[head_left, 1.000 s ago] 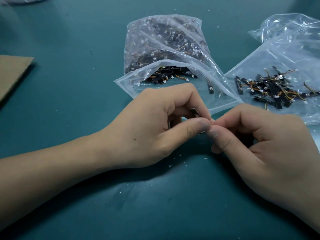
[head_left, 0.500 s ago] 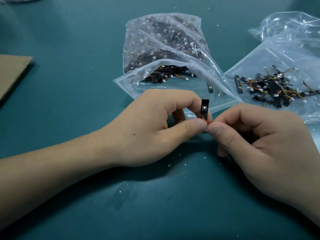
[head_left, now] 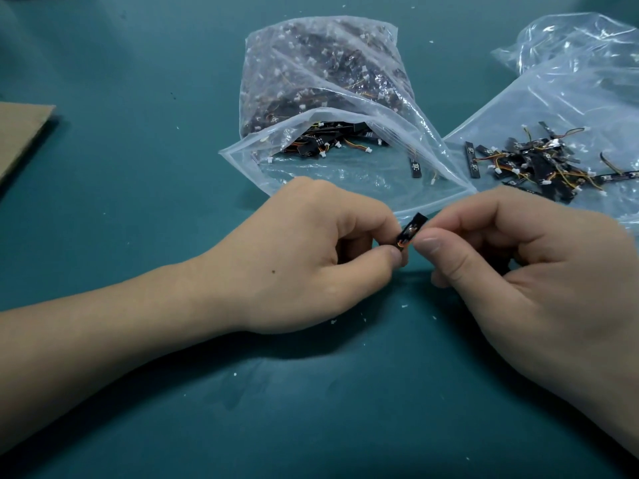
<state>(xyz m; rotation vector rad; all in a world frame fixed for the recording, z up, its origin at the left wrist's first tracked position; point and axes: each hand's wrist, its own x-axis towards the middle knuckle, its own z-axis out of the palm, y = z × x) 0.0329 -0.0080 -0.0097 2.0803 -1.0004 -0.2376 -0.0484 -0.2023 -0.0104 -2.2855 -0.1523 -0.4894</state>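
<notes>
A black strip [head_left: 411, 231] is pinched between the left hand [head_left: 304, 257] and the right hand [head_left: 539, 278], just in front of the mouth of the open bag [head_left: 345, 171] and above the counter [head_left: 138, 184]. The fingers [head_left: 387, 259] of both hands are curled. The left thumb and forefinger are closed on the strip's lower end, where orange wires [head_left: 401, 244] are seen, and the right thumb and forefinger are closed on its right edge.

The step is judged to be the working of the wire end. It is best done with the strip steadied by the left hand and any pull kept short and in line with the long axis, so that the thin wires are not torn. That axis is tilted: the near end is low and to the left, and the free far end is raised toward the bag and slightly rightward.

More strips are heaped inside the bag's mouth. To the right of the bag, a pile [head_left: 539, 164] is spread on a second bag [head_left: 553, 108]. Far to the left of the bag, cardboard [head_left: 20, 133] lies on the counter.
</notes>
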